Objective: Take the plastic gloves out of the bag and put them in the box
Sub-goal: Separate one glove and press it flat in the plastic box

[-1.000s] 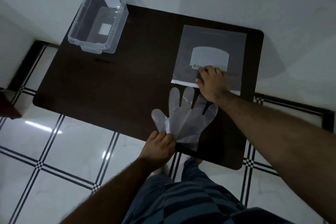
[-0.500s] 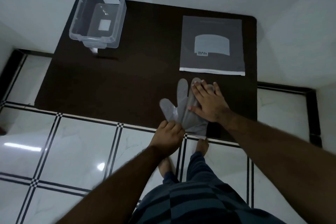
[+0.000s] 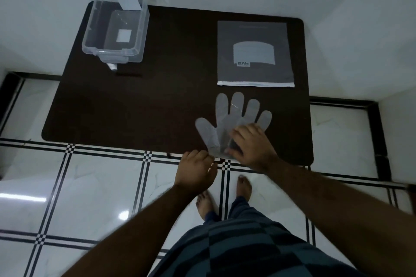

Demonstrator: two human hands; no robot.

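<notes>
A clear plastic glove (image 3: pixel 227 119) lies flat on the dark table (image 3: pixel 157 96) near its front edge, fingers spread and pointing away from me. My right hand (image 3: pixel 252 144) presses down on the glove's palm and cuff. My left hand (image 3: pixel 195 168) is at the table's front edge and pinches the glove's cuff corner. The grey zip bag (image 3: pixel 255 51) lies flat beyond the glove, free of both hands. The clear plastic box (image 3: pixel 117 27) stands open at the table's far left corner.
White walls close in behind and to the right of the table. The floor is white tile with black lines. My bare feet (image 3: pixel 225 195) stand just under the table's front edge.
My right hand left the bag and slid back down the glove to its palm. The glove's fingers now lie spread out flat. My left hand stayed at the cuff.
</notes>
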